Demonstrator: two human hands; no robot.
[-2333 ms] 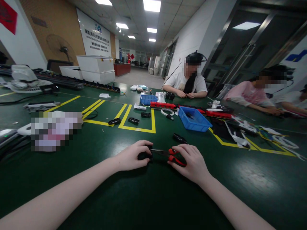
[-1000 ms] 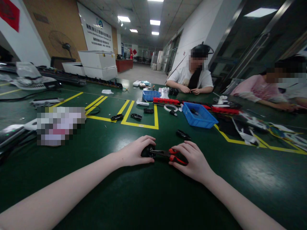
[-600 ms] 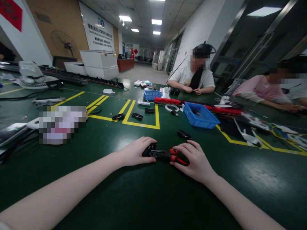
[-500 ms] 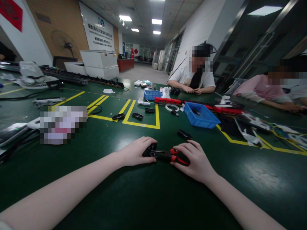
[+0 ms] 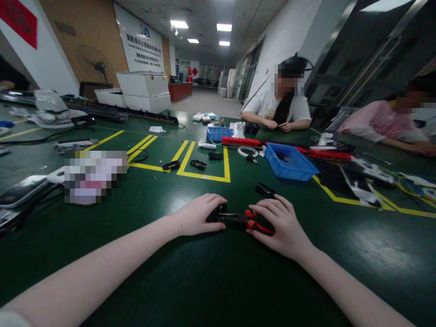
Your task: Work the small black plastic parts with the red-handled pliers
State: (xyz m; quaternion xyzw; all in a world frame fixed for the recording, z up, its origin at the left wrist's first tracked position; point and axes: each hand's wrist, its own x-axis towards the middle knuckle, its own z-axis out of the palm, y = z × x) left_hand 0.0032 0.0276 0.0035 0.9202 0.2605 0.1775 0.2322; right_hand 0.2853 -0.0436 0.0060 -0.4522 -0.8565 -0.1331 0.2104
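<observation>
My left hand is closed around a small black plastic part, which my fingers partly cover. From the right, my right hand grips red-and-black-handled pliers, fingers over one handle and thumb below the other. The pliers' jaws point left and reach the black part's right side; whether they pinch something there is too small to tell. Just beyond my right fingertips lies another black piece on the green table.
Several black parts lie near the yellow tape. A blue bin stands at the right, a smaller blue bin behind. Red strips stretch between. A person sits across the table, another farther right.
The whole view has shifted slightly, so things appear a little farther right. Both hands keep their holds on the black part and the pliers.
</observation>
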